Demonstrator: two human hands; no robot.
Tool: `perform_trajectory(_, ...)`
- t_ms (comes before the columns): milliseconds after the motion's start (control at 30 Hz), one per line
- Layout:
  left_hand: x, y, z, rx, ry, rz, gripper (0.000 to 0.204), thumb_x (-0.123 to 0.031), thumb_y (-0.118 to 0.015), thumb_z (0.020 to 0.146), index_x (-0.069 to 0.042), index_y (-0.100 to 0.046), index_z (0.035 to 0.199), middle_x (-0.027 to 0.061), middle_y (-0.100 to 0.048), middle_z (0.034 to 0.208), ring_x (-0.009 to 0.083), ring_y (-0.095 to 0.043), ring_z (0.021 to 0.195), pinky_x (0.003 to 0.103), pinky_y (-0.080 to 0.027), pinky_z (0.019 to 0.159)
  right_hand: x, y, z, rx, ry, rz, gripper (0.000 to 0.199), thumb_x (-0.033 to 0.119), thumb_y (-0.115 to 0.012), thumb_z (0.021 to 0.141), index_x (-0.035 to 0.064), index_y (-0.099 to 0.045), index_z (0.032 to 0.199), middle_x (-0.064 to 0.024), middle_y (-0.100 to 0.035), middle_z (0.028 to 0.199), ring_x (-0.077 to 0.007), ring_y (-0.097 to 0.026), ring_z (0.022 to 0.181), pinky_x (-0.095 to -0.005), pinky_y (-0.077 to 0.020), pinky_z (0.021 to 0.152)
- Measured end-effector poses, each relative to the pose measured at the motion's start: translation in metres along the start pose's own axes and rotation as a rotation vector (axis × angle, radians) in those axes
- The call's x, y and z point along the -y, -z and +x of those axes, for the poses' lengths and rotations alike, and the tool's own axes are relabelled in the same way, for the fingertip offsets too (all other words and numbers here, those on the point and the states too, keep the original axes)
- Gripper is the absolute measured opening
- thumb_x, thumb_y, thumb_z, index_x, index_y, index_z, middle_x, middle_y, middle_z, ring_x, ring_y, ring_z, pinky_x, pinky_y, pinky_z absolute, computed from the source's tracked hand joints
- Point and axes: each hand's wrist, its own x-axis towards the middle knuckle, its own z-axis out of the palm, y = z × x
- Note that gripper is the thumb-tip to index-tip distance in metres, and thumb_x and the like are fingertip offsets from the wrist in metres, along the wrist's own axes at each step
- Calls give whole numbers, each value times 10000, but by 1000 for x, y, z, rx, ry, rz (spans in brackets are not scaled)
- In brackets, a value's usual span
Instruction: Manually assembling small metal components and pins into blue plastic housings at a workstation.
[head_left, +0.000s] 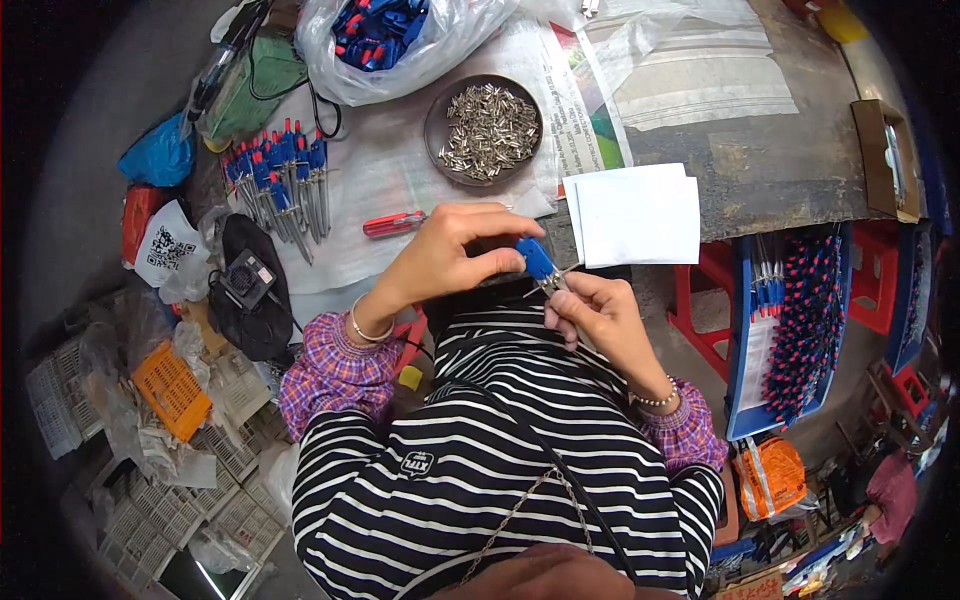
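My left hand [455, 252] has its thumb and forefinger closed around the top of a blue plastic piece with a metal end [536, 258]. Lower down, the fingers of my right hand [598, 312] pinch the metal end of that same piece. The piece is tilted above my lap at the table's front edge. Just left of it lies a tool with a red handle [390, 225]. Beyond my hands stands a dark round bowl [433, 150] holding many small silvery metal pieces [490, 130].
White sheets [640, 215] lie at the table edge on the right. Blue pieces with red tips and metal shafts [285, 180] are piled at left. A clear plastic bag [335, 75] holds more blue parts. A blue tray [742, 390] of similar pieces stands right, beside red stools [705, 320].
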Motion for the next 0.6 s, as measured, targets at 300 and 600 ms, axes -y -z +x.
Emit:
perform_trajectory(300,10,1,-4,18,-286,250,310,-122,-764,636,-13,-678,913,93,-632,711,211,-587,603,299,-441,556,1,-1,0,68,-109,94,191,130,-506,937,-31,-597,891,-27,-589,704,-21,-449,502,-161,-384,424)
perform_trajectory(600,15,0,-6,-5,-268,184,304,-139,-780,625,-14,-683,884,89,-614,659,204,-570,558,299,-425,523,-2,0,1,93,-121,65,192,142,-513,936,-21,-598,881,-9,-582,697,-12,-438,492,-161,-365,407)
